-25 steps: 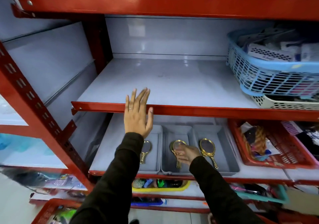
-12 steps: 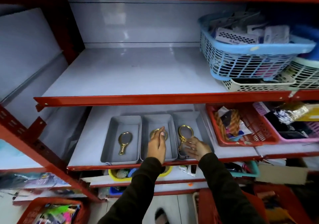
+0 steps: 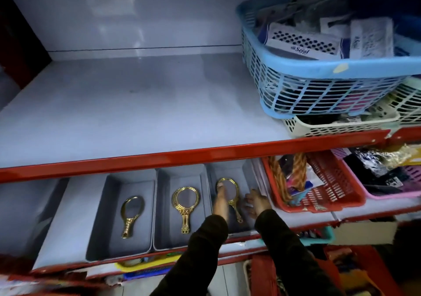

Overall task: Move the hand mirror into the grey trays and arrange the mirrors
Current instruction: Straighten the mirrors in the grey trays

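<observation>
Three grey trays [image 3: 127,207] sit side by side. The left hand [image 3: 221,201] lies flat on the right tray's mirror [image 3: 230,193]; the right hand [image 3: 256,202] rests open just right of it.

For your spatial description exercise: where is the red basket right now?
In the head view, the red basket sits on the lower shelf at the right, just right of the rightmost grey tray and left of a pink basket.
</observation>
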`<action>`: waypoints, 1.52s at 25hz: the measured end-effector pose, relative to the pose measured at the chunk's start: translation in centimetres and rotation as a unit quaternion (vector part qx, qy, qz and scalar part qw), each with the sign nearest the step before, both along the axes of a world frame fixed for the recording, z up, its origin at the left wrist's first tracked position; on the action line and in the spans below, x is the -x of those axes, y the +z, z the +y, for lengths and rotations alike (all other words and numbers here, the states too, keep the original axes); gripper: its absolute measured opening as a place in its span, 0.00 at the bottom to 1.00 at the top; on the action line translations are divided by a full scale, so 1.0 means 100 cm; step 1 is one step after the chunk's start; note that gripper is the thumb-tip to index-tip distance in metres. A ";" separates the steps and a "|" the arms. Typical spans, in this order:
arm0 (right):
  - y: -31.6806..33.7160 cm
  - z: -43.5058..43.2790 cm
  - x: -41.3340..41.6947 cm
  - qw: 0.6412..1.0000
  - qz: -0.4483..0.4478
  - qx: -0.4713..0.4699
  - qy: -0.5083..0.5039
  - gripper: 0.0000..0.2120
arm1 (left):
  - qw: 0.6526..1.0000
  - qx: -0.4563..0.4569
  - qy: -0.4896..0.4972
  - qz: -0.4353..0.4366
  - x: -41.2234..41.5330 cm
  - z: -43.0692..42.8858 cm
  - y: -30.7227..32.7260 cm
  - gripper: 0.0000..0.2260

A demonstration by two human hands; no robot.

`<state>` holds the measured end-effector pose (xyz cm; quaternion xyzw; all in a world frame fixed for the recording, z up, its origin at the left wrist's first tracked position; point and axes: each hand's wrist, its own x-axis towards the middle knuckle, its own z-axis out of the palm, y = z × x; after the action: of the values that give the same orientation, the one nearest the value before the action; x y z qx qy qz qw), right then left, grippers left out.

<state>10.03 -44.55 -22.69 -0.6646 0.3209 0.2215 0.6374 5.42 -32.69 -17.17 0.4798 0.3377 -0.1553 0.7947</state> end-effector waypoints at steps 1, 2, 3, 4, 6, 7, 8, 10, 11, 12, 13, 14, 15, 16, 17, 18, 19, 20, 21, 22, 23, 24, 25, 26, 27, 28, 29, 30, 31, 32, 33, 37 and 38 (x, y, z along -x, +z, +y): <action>-0.011 0.001 -0.004 1.000 0.006 0.014 0.007 0.26 | 1.000 0.004 0.025 0.005 -0.007 -0.002 -0.006 0.30; -0.021 0.002 -0.007 0.999 0.011 0.033 0.018 0.29 | 0.999 0.009 0.048 0.008 -0.011 -0.004 -0.009 0.30; -0.033 0.002 -0.008 0.998 0.017 0.050 0.032 0.31 | 0.998 0.011 0.062 0.013 -0.013 -0.004 -0.010 0.30; -0.051 0.000 -0.012 0.997 0.021 0.056 0.041 0.31 | 0.997 0.007 0.067 0.025 -0.015 -0.006 -0.012 0.31; -0.074 0.000 -0.016 0.995 0.030 0.078 0.058 0.31 | 0.997 -0.011 0.060 0.045 -0.017 -0.007 -0.021 0.32; -0.064 0.004 -0.013 0.994 0.037 0.082 0.068 0.31 | 0.997 -0.016 0.055 0.052 -0.017 -0.008 -0.025 0.33; -0.058 0.007 -0.011 0.993 0.043 0.079 0.076 0.31 | 0.997 -0.016 0.048 0.058 -0.018 -0.009 -0.028 0.34; -0.043 0.010 -0.009 0.992 0.043 0.079 0.088 0.31 | 0.997 -0.012 0.045 0.059 -0.016 -0.009 -0.023 0.34; -0.043 0.010 -0.009 0.992 0.044 0.077 0.092 0.31 | 0.998 -0.016 0.043 0.051 -0.014 -0.009 -0.018 0.33; -0.046 0.010 -0.008 0.992 0.045 0.070 0.098 0.33 | 0.998 -0.024 0.033 0.048 -0.012 -0.009 -0.016 0.32; -0.068 0.005 -0.013 0.993 0.044 0.067 0.092 0.36 | 0.998 -0.031 0.019 0.051 -0.009 -0.008 -0.014 0.32; -0.101 -0.001 -0.018 0.993 0.039 0.061 0.091 0.41 | 0.998 -0.032 0.011 0.061 -0.008 -0.007 -0.016 0.32; -0.132 -0.005 -0.024 0.993 0.042 0.055 0.093 0.44 | 0.997 -0.032 0.009 0.076 -0.008 -0.006 -0.022 0.33; -0.141 -0.006 -0.026 0.993 0.046 0.050 0.092 0.44 | 0.996 -0.032 0.006 0.089 -0.008 -0.005 -0.029 0.34; -0.137 -0.005 -0.026 0.994 0.055 0.036 0.091 0.40 | 0.995 -0.032 0.001 0.093 -0.007 -0.004 -0.034 0.34; -0.128 -0.003 -0.025 0.994 0.065 0.029 0.086 0.33 | 0.995 -0.028 0.005 0.097 -0.007 -0.004 -0.036 0.35; -0.105 0.002 -0.020 0.993 0.074 0.026 0.082 0.27 | 0.995 -0.018 0.009 0.100 -0.006 -0.004 -0.035 0.36; -0.082 0.006 -0.016 0.994 0.075 0.026 0.079 0.22 | 0.995 -0.007 0.013 0.102 -0.006 -0.005 -0.036 0.36; -0.062 0.011 -0.012 0.994 0.072 0.027 0.077 0.21 | 0.995 -0.001 0.011 0.100 -0.006 -0.005 -0.035 0.36; -0.053 0.012 -0.009 0.994 0.070 0.023 0.078 0.20 | 0.995 0.007 0.009 0.096 -0.005 -0.004 -0.034 0.36; -0.044 0.013 -0.007 0.995 0.064 0.019 0.079 0.21 | 0.995 0.018 0.011 0.093 -0.005 -0.004 -0.033 0.36; -0.041 0.013 -0.007 0.995 0.058 0.016 0.077 0.23 | 0.995 0.026 0.014 0.093 -0.006 -0.004 -0.033 0.36; -0.036 0.015 -0.006 0.995 0.061 0.022 0.079 0.24 | 0.995 0.031 0.017 0.093 -0.006 -0.004 -0.033 0.35; -0.034 0.015 -0.006 0.994 0.060 0.030 0.086 0.25 | 0.995 0.031 0.021 0.094 -0.006 -0.005 -0.029 0.35; -0.029 0.015 -0.005 0.993 0.058 0.037 0.093 0.25 | 0.995 0.029 0.026 0.093 -0.005 -0.006 -0.025 0.34; -0.028 0.015 -0.004 0.993 0.055 0.037 0.098 0.24 | 0.995 0.027 0.032 0.091 -0.005 -0.008 -0.021 0.33; -0.027 0.015 -0.004 0.993 0.051 0.044 0.099 0.24 | 0.995 0.026 0.037 0.087 -0.005 -0.009 -0.020 0.32; -0.029 0.014 -0.004 0.993 0.047 0.050 0.097 0.23 | 0.995 0.028 0.043 0.086 -0.006 -0.010 -0.019 0.32; -0.029 0.014 -0.003 0.993 0.043 0.052 0.097 0.23 | 0.994 0.032 0.047 0.088 -0.006 -0.010 -0.021 0.31; -0.032 0.014 -0.003 0.994 0.041 0.050 0.092 0.23 | 0.994 0.039 0.050 0.094 -0.007 -0.009 -0.024 0.31; -0.030 0.013 -0.003 0.994 0.040 0.050 0.090 0.23 | 0.993 0.043 0.051 0.099 -0.008 -0.007 -0.027 0.32; -0.031 0.012 -0.002 0.995 0.018 0.045 0.085 0.23 | 0.994 0.027 0.050 0.094 -0.011 -0.003 -0.038 0.34; -0.033 0.011 -0.002 0.996 0.005 0.045 0.082 0.24 | 0.995 0.022 0.050 0.089 -0.010 -0.002 -0.039 0.34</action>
<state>10.23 -43.48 -26.03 -0.7155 0.2779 0.2618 0.5850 6.45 -32.92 -21.04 0.4289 0.4272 -0.1652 0.7786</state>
